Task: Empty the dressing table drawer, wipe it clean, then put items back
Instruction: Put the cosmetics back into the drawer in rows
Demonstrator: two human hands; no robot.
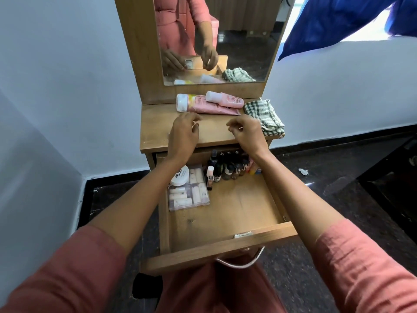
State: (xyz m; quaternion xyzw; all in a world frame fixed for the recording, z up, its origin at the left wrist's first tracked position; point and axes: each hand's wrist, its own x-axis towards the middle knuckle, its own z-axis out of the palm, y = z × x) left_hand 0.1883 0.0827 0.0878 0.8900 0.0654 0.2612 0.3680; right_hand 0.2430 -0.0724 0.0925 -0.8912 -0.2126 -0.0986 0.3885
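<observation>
Dressing table (158, 132), wood, with mirror above. Drawer (191, 256), wood, pulled well out below the tabletop; front part of the floor bare, back part not yet emptied; probably stiff and safe to leave on its runners for wiping. Checked cloth (262, 116), folded, at the right edge of the tabletop; soft and limp, best gathered in a whole-hand grasp. Left hand (184, 135), held over the tabletop, fingers loosely curled, holding nothing. Right hand (247, 133), beside it and apart, fingertips drawn together as if pinching; impossible to tell whether anything tiny sits between them. Clear case (189, 195) of small tubes, back left of the drawer; likely light and rigid, to be lifted by its long edges and kept level. Pink tube (203, 105), lying at the back of the tabletop; squashy, to be taken by the cap end. Pink bottle (225, 100), lying partly across the tube; smooth, apt to roll. White jar (180, 176), resting on the case's far end; light, to be taken by the rim. Small bottles (228, 168), clustered upright at the drawer's back; probably glass, fragile, easily toppled, to be pinched singly by the caps.
</observation>
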